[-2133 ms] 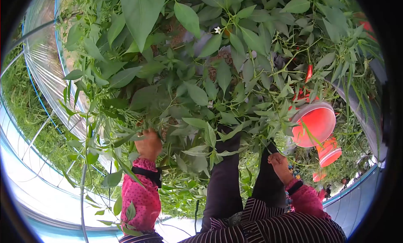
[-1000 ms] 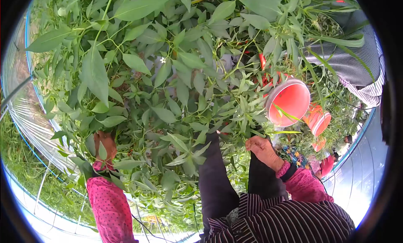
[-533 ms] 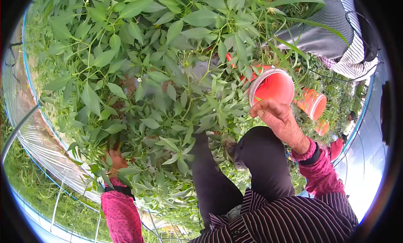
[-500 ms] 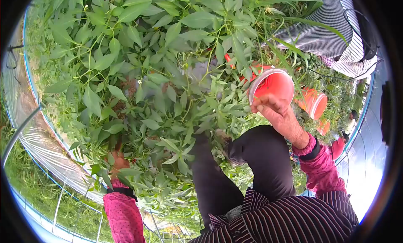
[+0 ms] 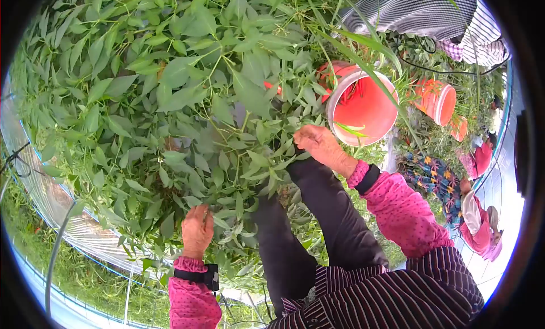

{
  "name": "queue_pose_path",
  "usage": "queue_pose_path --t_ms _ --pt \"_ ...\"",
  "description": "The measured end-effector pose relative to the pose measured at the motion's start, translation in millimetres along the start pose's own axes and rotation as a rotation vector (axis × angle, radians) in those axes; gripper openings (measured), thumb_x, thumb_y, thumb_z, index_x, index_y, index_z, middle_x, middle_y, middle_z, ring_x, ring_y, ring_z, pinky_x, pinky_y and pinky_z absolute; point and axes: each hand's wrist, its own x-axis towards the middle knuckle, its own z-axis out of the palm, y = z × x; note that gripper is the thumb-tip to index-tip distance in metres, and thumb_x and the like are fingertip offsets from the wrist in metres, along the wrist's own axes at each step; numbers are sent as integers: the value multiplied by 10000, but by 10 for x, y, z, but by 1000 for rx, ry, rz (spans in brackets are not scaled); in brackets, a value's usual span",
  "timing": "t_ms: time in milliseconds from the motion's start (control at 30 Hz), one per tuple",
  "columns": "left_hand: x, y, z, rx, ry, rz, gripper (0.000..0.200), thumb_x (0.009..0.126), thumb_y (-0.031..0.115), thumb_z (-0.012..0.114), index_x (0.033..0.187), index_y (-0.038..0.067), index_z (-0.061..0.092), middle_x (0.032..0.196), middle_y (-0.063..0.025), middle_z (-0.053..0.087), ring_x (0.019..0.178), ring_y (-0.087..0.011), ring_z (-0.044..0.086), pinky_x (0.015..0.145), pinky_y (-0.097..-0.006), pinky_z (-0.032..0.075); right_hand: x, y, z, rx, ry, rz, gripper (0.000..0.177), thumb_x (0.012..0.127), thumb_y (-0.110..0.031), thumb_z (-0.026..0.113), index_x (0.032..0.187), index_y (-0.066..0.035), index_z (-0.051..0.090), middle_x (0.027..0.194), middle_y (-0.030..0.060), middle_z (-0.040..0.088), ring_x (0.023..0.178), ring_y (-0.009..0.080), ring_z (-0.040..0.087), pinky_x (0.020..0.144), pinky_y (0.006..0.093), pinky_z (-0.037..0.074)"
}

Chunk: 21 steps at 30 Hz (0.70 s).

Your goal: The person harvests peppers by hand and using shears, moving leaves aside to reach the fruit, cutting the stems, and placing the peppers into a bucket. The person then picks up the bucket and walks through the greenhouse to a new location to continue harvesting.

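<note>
A dense green pepper plant (image 5: 187, 102) fills the upper left of the head view. My left hand (image 5: 197, 231) is low in the foliage, fingers curled around leaves and stems. My right hand (image 5: 318, 144) reaches into the leaves just left of a red bucket (image 5: 363, 105); its fingers are closed among the leaves, and what they hold is hidden. A red pepper (image 5: 271, 86) shows between leaves above my right hand. My dark trousers (image 5: 318, 215) run up between the two hands.
Two more orange-red buckets (image 5: 437, 99) sit to the right. Another person in a striped shirt (image 5: 420, 11) stands at the top right, and a person in a patterned top (image 5: 448, 187) is further right. Clear plastic sheeting and a metal hoop (image 5: 62, 227) border the left side.
The view swung so the bucket sits higher. My right hand dropped from the bucket's rim back into the leaves. My left hand moved right and is now more visible.
</note>
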Motion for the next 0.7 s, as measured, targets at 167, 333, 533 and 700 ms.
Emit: queue_pose_path --t_ms 167,333,533,700 --pt "889 963 43 -50 100 279 160 803 83 546 951 38 584 877 -164 596 839 -353 567 724 -404 468 -67 302 276 177 10 -16 198 818 -177 560 902 0 585 759 108 606 690 176 565 651 309 465" --pt "1849 1623 302 161 248 510 277 796 39 519 1072 36 553 1011 -156 570 888 -356 565 744 -417 471 -267 386 618 255 24 14 205 808 -187 579 765 2 517 677 150 570 589 261 559 556 356 443" --pt "2489 1982 557 419 230 574 472 744 -15 517 1206 57 448 1162 -171 496 934 -383 556 774 -424 481 -200 132 891 490 4 -92 152 793 -109 565 855 26 530 724 179 593 657 297 614 590 363 473" --pt "2798 1998 693 434 208 456 443 715 -27 544 1142 43 446 1114 -189 505 939 -410 532 749 -461 472 -160 107 761 544 51 -105 141 792 -75 551 888 24 525 768 183 598 702 315 621 619 375 487"
